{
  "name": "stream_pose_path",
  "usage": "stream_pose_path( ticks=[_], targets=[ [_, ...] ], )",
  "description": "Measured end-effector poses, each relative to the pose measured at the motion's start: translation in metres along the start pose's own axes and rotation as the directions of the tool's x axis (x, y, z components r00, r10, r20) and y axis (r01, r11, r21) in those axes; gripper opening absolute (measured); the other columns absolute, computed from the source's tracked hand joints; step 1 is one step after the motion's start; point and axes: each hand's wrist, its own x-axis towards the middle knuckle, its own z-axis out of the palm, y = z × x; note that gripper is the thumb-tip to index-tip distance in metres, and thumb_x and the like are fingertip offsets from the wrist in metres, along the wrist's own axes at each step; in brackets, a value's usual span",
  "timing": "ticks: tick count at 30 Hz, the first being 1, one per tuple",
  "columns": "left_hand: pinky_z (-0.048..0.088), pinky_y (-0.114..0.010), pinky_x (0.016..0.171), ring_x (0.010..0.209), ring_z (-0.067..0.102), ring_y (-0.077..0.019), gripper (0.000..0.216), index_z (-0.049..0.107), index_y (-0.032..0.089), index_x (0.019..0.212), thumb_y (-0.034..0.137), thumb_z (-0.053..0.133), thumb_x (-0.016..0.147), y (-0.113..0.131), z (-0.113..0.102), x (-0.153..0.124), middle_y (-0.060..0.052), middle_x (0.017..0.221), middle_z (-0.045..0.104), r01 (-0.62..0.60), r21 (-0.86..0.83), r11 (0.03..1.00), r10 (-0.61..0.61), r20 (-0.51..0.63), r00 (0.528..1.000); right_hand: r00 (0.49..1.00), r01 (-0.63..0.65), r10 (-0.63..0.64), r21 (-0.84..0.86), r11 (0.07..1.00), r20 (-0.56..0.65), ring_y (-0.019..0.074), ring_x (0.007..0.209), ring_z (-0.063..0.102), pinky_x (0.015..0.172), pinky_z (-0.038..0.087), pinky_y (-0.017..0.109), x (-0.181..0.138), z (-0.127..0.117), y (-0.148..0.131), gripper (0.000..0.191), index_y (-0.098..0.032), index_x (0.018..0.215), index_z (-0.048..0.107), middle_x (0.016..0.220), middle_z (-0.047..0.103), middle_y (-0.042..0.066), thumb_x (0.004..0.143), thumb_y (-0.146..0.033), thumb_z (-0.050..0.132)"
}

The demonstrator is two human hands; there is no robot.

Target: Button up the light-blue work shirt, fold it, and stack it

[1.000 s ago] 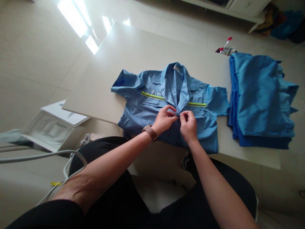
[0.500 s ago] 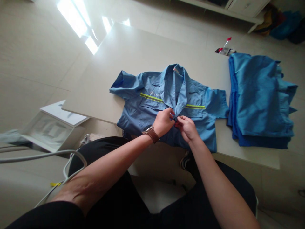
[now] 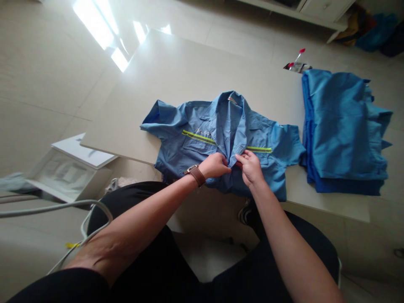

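A light blue short-sleeved work shirt (image 3: 195,126) with yellow-green reflective stripes lies face up on a pale board (image 3: 176,71), its hem hanging over the near edge. My left hand (image 3: 215,165), with a brown watch strap on the wrist, pinches the left side of the shirt front just below the collar. My right hand (image 3: 251,167) pinches the right side of the front opening. The two hands almost touch at the middle of the chest. Any button between the fingers is hidden.
A stack of folded blue garments (image 3: 344,126) lies at the board's right end. A small red-tipped object (image 3: 296,64) sits behind the stack. A white box (image 3: 69,168) stands on the floor at left, and a white cable (image 3: 63,208) crosses my lap.
The shirt has slid toward me and a little to the left. Both hands have dropped lower on the front opening and stayed pinched on the fabric.
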Motion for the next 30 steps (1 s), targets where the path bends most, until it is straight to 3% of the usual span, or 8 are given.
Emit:
stream_pose_path(
  ticks=[2,4,7,11,15,23,30],
  targets=[
    [0.038,-0.027,0.054,0.051,0.053,-0.0168,0.007,0.068,0.017,0.068,0.02,0.073,0.07,-0.005,-0.001,0.005,-0.002,0.051,0.058,0.097,-0.044,0.994,-0.098,-0.025,0.995,1.0,0.022,-0.022,0.027,0.999,0.001,0.0146,0.066,0.061,0.063,0.054,0.029,-0.003,0.002,-0.003,0.053,-0.021,0.094,0.058,0.073,0.063,-0.005,0.054,-0.04,0.087],
    [0.039,-0.027,0.055,0.052,0.053,-0.0167,0.009,0.07,0.015,0.081,0.02,0.071,0.073,-0.008,-0.002,0.01,0.0,0.052,0.057,0.108,-0.132,0.985,-0.122,-0.103,0.987,0.999,0.048,-0.048,0.037,0.998,-0.01,0.015,0.068,0.062,0.063,0.054,0.029,-0.004,0.004,-0.006,0.051,-0.022,0.096,0.057,0.076,0.065,-0.004,0.056,-0.039,0.085],
    [0.046,-0.025,0.064,0.062,0.057,-0.0158,0.035,0.069,0.014,0.11,0.011,0.065,0.075,-0.008,0.0,0.014,-0.002,0.069,0.065,-0.002,-0.176,0.984,-0.036,-0.214,0.976,0.997,0.077,-0.077,0.012,0.997,-0.01,0.0152,0.068,0.062,0.062,0.054,0.029,-0.006,0.004,-0.008,0.049,-0.023,0.097,0.056,0.076,0.065,-0.005,0.058,-0.037,0.082],
    [0.053,-0.029,0.092,0.094,0.064,-0.019,0.052,0.066,0.013,0.128,0.003,0.054,0.078,-0.005,0.005,0.016,-0.011,0.11,0.066,-0.127,0.054,0.99,0.137,-0.261,0.956,0.995,0.097,-0.097,-0.02,0.995,0.029,0.0152,0.069,0.062,0.065,0.054,0.029,-0.006,0.002,-0.008,0.049,-0.022,0.1,0.059,0.076,0.065,-0.005,0.059,-0.034,0.082],
    [0.048,-0.032,0.107,0.113,0.062,-0.022,0.055,0.066,0.014,0.132,0.001,0.049,0.081,-0.005,0.012,0.021,-0.014,0.12,0.059,-0.182,0.246,0.952,0.246,-0.264,0.933,0.993,0.108,-0.107,-0.033,0.994,0.046,0.0157,0.071,0.062,0.066,0.054,0.029,-0.007,-0.001,-0.009,0.048,-0.022,0.102,0.06,0.077,0.066,-0.004,0.06,-0.033,0.082],
    [0.048,-0.039,0.104,0.117,0.058,-0.0262,0.034,0.069,0.017,0.118,0.01,0.051,0.089,0.003,0.018,0.033,-0.014,0.129,0.056,-0.131,0.463,0.877,0.261,-0.227,0.938,0.988,0.15,-0.147,-0.097,0.984,0.037,0.0156,0.072,0.063,0.069,0.051,0.028,-0.006,-0.007,-0.009,0.048,-0.02,0.104,0.063,0.076,0.067,-0.003,0.063,-0.034,0.082],
    [0.05,-0.035,0.092,0.104,0.064,-0.0251,0.031,0.059,0.013,0.121,0.011,0.053,0.091,0.02,0.02,0.051,-0.016,0.122,0.06,-0.033,0.468,0.883,0.204,-0.319,0.925,0.975,0.224,-0.22,-0.181,0.958,0.045,0.0174,0.072,0.063,0.065,0.052,0.028,-0.008,-0.006,-0.011,0.038,-0.021,0.105,0.066,0.084,0.071,0.002,0.068,-0.027,0.072]
  ],
)
